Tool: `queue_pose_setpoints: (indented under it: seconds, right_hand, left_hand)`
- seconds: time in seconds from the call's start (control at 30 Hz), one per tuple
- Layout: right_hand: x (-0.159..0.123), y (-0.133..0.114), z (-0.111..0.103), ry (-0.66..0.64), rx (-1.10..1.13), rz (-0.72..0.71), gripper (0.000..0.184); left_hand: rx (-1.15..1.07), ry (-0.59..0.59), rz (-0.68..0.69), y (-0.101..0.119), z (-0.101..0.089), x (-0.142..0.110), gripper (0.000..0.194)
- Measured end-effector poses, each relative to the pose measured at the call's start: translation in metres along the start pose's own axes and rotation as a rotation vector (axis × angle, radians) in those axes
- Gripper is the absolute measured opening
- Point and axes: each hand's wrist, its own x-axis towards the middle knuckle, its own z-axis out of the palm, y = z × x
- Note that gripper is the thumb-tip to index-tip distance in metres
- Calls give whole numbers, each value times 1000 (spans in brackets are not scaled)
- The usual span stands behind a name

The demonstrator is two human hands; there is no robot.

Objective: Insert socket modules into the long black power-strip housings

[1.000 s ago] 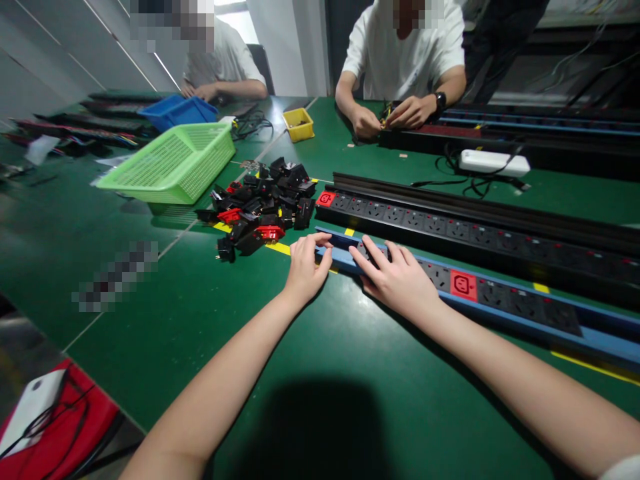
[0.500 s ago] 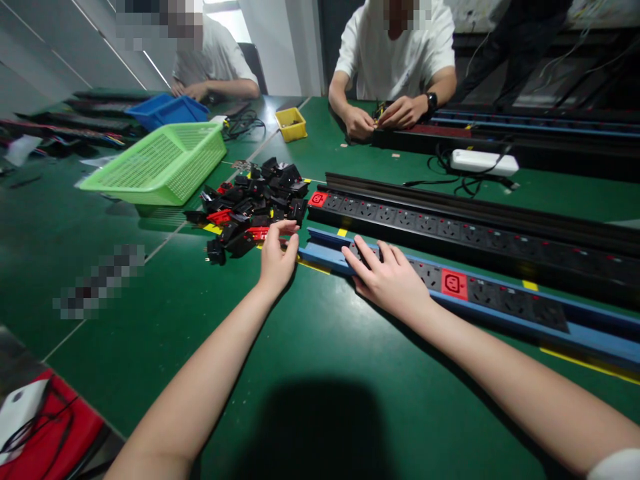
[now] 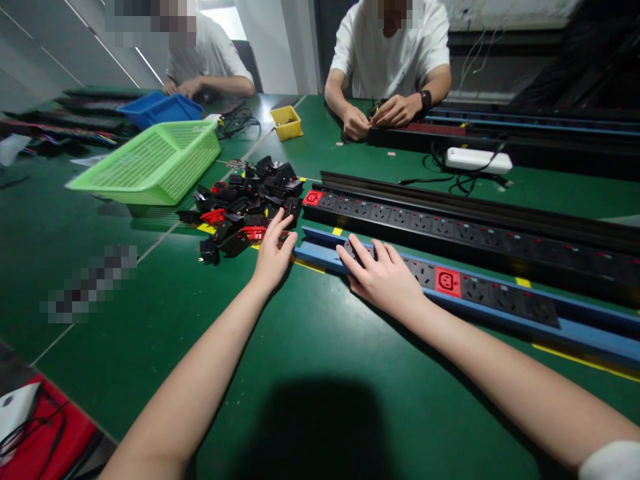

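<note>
Green perforated plastic forms the basket (image 3: 150,167) at the left of the frame, standing on the green table (image 3: 190,373). To its right, left of centre, lies a loose heap of black and red socket modules (image 3: 253,233). The left hand (image 3: 270,260) is at the heap's near right edge, its fingers spread and nothing seen in its grasp; whether the fingertips touch a module cannot be told. Just beside it begins the blue channel (image 3: 320,255), which runs from the centre to the right edge of the frame; its left end shows a bare stretch. The right hand (image 3: 385,277) lies over the black sockets seated there, fingers parted and pressed to their faces rather than pinching. Further right, a red socket (image 3: 447,282) sits between black ones. Behind runs a black strip (image 3: 390,213) of similar sockets.

Likely faults: uneven pressure from the right hand could tilt a socket or slide the row along the channel; a sleeve or forearm brushing the channel could shift it; a careless reach into the jumbled heap could scatter modules or catch their pins.

Small pale marks appear on the socket faces, too small to read; no brand or label is legible.
</note>
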Motion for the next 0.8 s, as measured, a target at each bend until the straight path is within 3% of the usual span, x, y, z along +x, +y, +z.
queue_pose_setpoints:
  seconds: [0.13, 0.27, 0.37, 0.43, 0.6, 0.8]
  right_hand:
    - [0, 0, 0, 2, -5, 1, 59]
    - [0, 0, 1, -2, -18, -1, 58]
    - [0, 0, 1, 2, -25, -3, 57]
    - [0, 0, 1, 4, -24, -4, 57]
    - [0, 0, 1, -1, -23, -4, 57]
    - [0, 0, 1, -3, -40, -6, 56]
  left_hand:
    - [75, 69, 10, 1, 0, -2, 37]
    - [292, 206, 40, 16, 1, -9, 23]
    - [410, 280, -51, 17, 3, -12, 26]
    - [391, 282, -116, 11, 3, -11, 27]
    - [282, 327, -112, -6, -1, -5, 18]
    - [136, 427, -190, -11, -3, -1, 26]
